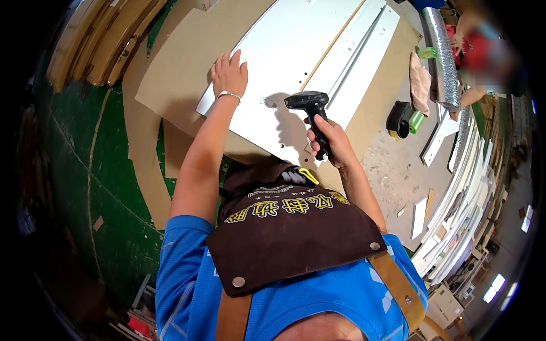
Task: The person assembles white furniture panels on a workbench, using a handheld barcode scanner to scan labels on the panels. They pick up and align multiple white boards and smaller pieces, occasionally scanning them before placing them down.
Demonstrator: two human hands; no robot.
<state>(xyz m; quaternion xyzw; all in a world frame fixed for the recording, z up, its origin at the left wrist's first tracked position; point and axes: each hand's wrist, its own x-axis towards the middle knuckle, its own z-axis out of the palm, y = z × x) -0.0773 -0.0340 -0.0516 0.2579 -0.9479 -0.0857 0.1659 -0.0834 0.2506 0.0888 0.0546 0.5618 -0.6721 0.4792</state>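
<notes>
My left hand [230, 75] lies flat on the left edge of a large white panel [273, 54], its fingers slightly spread. In my right hand [335, 141] is a black barcode scanner [310, 102], gripped by its handle above the panel's near end. The scanner's head is turned left, and its shadow falls on the panel. Beside the large panel are narrower white strips [364, 48] and a thin brown-edged gap. A few small dark holes show in the panel.
Brown cardboard [176, 68] lies under the panels. To the right are a black and yellow tape roll [399, 119], a beige cloth [420, 85], green rolls [417, 121] and a silver foil roll [441, 57]. Another person in red works beyond. White boards [455, 210] are stacked at right.
</notes>
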